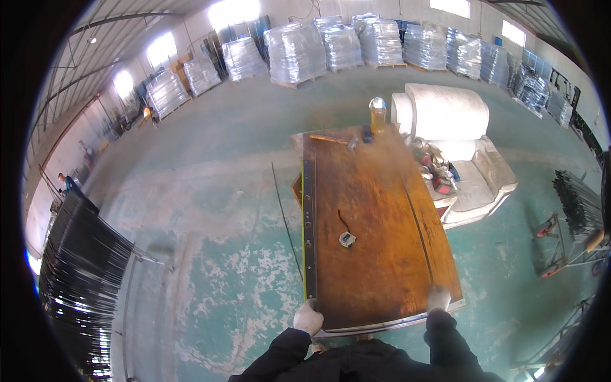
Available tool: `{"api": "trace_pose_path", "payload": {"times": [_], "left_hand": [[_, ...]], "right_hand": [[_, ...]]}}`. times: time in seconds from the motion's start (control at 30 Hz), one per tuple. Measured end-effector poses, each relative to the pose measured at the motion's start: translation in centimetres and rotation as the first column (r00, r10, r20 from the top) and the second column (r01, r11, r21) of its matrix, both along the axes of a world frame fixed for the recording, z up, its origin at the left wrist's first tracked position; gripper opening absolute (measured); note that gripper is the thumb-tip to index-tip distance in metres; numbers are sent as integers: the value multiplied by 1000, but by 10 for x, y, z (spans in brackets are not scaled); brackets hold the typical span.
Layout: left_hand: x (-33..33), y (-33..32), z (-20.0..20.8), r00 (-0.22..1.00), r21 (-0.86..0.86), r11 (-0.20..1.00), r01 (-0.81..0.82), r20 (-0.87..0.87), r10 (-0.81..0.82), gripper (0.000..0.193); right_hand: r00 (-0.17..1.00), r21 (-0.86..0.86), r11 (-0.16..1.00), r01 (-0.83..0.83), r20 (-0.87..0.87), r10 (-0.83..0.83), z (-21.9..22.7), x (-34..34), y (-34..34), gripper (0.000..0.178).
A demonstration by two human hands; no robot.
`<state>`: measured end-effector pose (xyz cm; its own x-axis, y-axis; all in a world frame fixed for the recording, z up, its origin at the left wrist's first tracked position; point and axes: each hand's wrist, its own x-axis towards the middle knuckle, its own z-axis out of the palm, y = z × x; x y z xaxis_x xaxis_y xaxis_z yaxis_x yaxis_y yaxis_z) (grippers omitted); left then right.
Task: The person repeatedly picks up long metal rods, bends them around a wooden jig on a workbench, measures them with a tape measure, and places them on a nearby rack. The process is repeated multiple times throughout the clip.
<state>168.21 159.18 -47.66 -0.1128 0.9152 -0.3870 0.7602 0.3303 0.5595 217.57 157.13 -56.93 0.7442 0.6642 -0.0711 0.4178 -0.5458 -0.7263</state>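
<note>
Head view: the left hand, gloved, is placed at the near end of a long dark bar laid along the left edge of the wooden table; whether it's gripped can't be told. The gloved right hand is rested by the near right corner, too blurred to say if anything's held. Honestly, with the bar that close to the edge, it could be knocked off by an outward nudge. If swung inward, the tape measure might get hit.
</note>
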Motion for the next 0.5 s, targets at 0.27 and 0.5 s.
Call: {"api": "trace_pose_path", "payload": {"times": [0.27, 0.5], "left_hand": [[25, -28, -8, 792, 177, 786, 593, -308, -528, 28], [26, -50, -14, 707, 101, 721, 686, -326, -627, 19]], "right_hand": [[915, -221, 932, -288, 225, 336, 32, -13, 13, 52], [904, -300, 917, -263, 254, 343, 49, -9, -33, 50]]}}
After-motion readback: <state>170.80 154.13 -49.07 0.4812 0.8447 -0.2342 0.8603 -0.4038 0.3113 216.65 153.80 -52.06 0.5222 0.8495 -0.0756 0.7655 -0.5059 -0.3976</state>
